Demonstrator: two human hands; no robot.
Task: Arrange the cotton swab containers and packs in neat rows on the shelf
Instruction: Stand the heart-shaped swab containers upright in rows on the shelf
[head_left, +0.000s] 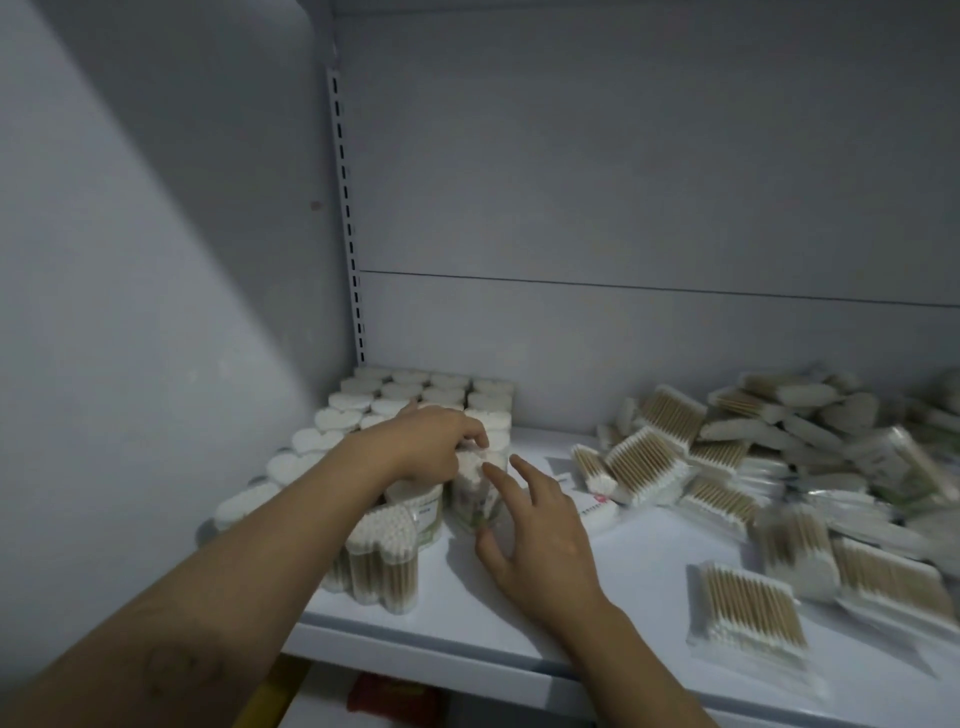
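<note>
My left hand pinches the top of a clear plastic tub of wooden-stemmed cotton swabs. The tub stands upright at the front right edge of the neat block of white heart-topped swab tubs on the white metal shelf. My right hand is spread wide, fingertips just beside that tub. Well apart to the block's right lies a loose heap of flat clear swab packs.

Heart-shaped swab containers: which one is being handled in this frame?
The container frontmost in the right-hand column, between both hands: the left hand grips its top, the right hand touches its side with straight fingers. The rest stand in rows behind and left.
</note>
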